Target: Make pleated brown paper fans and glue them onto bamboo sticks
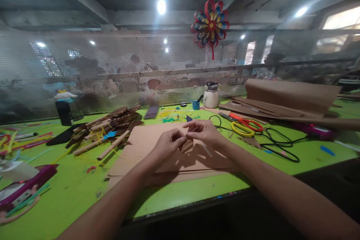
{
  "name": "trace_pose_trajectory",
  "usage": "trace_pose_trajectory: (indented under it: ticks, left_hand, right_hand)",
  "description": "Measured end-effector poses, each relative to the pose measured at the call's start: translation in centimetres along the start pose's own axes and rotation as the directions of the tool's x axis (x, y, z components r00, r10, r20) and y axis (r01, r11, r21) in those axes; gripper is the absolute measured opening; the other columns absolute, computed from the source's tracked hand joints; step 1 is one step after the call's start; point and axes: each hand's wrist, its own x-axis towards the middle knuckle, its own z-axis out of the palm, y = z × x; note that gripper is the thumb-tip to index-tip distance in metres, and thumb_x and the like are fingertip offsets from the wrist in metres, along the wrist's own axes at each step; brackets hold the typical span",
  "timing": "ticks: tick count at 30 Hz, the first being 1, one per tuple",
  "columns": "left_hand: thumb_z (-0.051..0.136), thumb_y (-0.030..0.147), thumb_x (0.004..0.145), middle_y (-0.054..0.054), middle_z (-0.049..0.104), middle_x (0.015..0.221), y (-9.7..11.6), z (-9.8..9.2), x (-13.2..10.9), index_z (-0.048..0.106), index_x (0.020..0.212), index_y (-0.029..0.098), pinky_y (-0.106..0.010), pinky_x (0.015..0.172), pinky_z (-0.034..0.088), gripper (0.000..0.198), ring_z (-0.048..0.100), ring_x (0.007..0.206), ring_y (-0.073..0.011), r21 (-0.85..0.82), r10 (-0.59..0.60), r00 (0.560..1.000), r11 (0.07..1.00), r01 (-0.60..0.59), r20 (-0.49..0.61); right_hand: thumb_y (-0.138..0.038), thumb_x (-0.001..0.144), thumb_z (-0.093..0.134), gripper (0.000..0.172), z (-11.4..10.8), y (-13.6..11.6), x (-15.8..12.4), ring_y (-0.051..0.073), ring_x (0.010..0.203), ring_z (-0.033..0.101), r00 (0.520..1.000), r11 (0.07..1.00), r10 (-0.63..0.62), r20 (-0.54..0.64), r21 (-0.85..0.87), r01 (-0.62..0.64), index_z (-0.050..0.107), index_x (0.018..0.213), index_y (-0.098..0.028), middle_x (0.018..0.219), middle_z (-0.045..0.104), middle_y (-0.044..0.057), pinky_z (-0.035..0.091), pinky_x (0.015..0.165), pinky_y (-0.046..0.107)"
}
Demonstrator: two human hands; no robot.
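My left hand (170, 143) and my right hand (203, 132) meet above brown paper sheets (143, 138) on the green table (70, 183). The fingers of both hands are closed, pinched close together. A small folded brown paper piece (187, 145) shows just beneath the fingertips; which hand grips it is hard to tell. Below my right hand a thin whitish stick (206, 149) slants over the sheets. What sits between the fingertips is too small to make out.
Rolled brown paper sticks (112, 127) lie to the left. Yellow-handled scissors (242, 129), red-handled scissors (253, 123) and a black cable (281, 144) are on the right. Behind stand a white jug (210, 95), a blue jar (196, 105) and a perforated screen (126, 67).
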Motion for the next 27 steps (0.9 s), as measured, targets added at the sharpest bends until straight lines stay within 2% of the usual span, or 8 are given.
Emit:
trace_pose_trajectory:
  ticks: [3, 6, 11, 14, 17, 19, 23, 27]
  left_hand:
    - [0.059, 0.036, 0.071, 0.001, 0.053, 0.057, 0.2, 0.0, -0.2, 0.058, 0.066, 0.014, -0.022, 0.052, 0.034, 0.023, 0.044, 0.054, -0.01, -0.063, -0.047, 0.999, 0.997, 0.045, -0.027]
    - [0.062, 0.035, 0.069, 0.001, 0.053, 0.055, 0.3, -0.1, -0.4, 0.059, 0.065, 0.014, -0.022, 0.051, 0.033, 0.022, 0.044, 0.054, -0.0097, -0.15, -0.101, 0.994, 0.984, 0.095, -0.033]
    - [0.065, 0.033, 0.066, -0.001, 0.058, 0.059, 0.0, -0.5, -0.3, 0.064, 0.068, 0.013, -0.023, 0.054, 0.033, 0.02, 0.045, 0.054, -0.0099, -0.233, -0.185, 0.98, 0.959, 0.163, -0.073]
    - [0.064, 0.034, 0.067, -0.004, 0.063, 0.065, -0.5, -0.9, 0.0, 0.067, 0.074, 0.013, -0.024, 0.056, 0.034, 0.022, 0.049, 0.058, -0.0117, -0.264, -0.22, 0.971, 0.946, 0.189, -0.095]
    - [0.062, 0.035, 0.069, -0.006, 0.066, 0.07, -0.9, -1.0, 0.0, 0.068, 0.079, 0.014, -0.026, 0.057, 0.035, 0.025, 0.051, 0.059, -0.0131, -0.284, -0.227, 0.97, 0.939, 0.193, -0.092]
    - [0.06, 0.036, 0.071, -0.007, 0.067, 0.072, -0.9, -0.9, -0.1, 0.069, 0.08, 0.013, -0.026, 0.057, 0.036, 0.026, 0.053, 0.06, -0.014, -0.305, -0.211, 0.975, 0.935, 0.181, -0.067]
    - [0.057, 0.037, 0.074, -0.009, 0.068, 0.079, -0.5, -0.6, -0.4, 0.068, 0.088, 0.012, -0.026, 0.06, 0.04, 0.031, 0.057, 0.068, -0.0172, -0.334, -0.159, 0.987, 0.93, 0.154, 0.012]
    - [0.05, 0.034, 0.079, -0.009, 0.068, 0.083, -0.4, -0.5, -0.2, 0.065, 0.097, 0.011, -0.026, 0.063, 0.043, 0.032, 0.059, 0.07, -0.0165, -0.233, -0.109, 0.994, 0.966, 0.111, 0.023]
  right_hand:
    - [-0.027, 0.058, 0.073, 0.027, 0.0, 0.0, 0.1, 0.011, 0.059, 0.056, 0.998, 0.998, 0.031, -0.058, 0.055, -0.028, 0.067, 0.081, -0.014, 0.065, 0.062, 0.0, 0.045, 0.06, 0.026]
    - [-0.026, 0.056, 0.073, 0.024, -0.6, 0.4, 0.4, 0.01, 0.054, 0.053, 0.99, 0.99, 0.071, -0.126, 0.126, -0.055, 0.067, 0.077, -0.014, 0.06, 0.061, 0.0, 0.043, 0.057, 0.027]
    - [-0.03, 0.061, 0.072, 0.026, -1.0, 0.7, 0.4, 0.01, 0.056, 0.053, 0.974, 0.97, 0.098, -0.203, 0.238, -0.048, 0.065, 0.081, -0.013, 0.067, 0.063, 0.002, 0.043, 0.056, 0.025]
    - [-0.038, 0.066, 0.068, 0.029, -0.2, 0.3, 0.0, 0.01, 0.059, 0.053, 0.975, 0.959, 0.178, -0.131, 0.244, -0.142, 0.064, 0.081, -0.013, 0.072, 0.063, 0.005, 0.042, 0.054, 0.024]
    - [-0.04, 0.064, 0.069, 0.03, 0.8, 0.1, -0.5, 0.011, 0.059, 0.054, 0.973, 0.965, 0.233, -0.008, 0.13, -0.23, 0.064, 0.074, -0.012, 0.069, 0.064, 0.005, 0.041, 0.053, 0.023]
    - [-0.038, 0.062, 0.071, 0.028, 1.3, 0.2, -0.6, 0.011, 0.057, 0.053, 0.978, 0.975, 0.206, 0.024, 0.075, -0.207, 0.064, 0.069, -0.012, 0.064, 0.063, 0.004, 0.04, 0.054, 0.024]
    - [-0.035, 0.064, 0.07, 0.025, 1.2, 0.7, -0.6, 0.011, 0.055, 0.053, 0.989, 0.987, 0.142, 0.041, 0.076, -0.145, 0.063, 0.068, -0.011, 0.062, 0.063, 0.003, 0.041, 0.056, 0.025]
    - [-0.033, 0.067, 0.068, 0.023, 1.0, 1.1, -0.5, 0.01, 0.054, 0.052, 0.989, 0.986, 0.125, 0.073, 0.097, -0.132, 0.063, 0.069, -0.012, 0.061, 0.063, 0.003, 0.04, 0.056, 0.025]
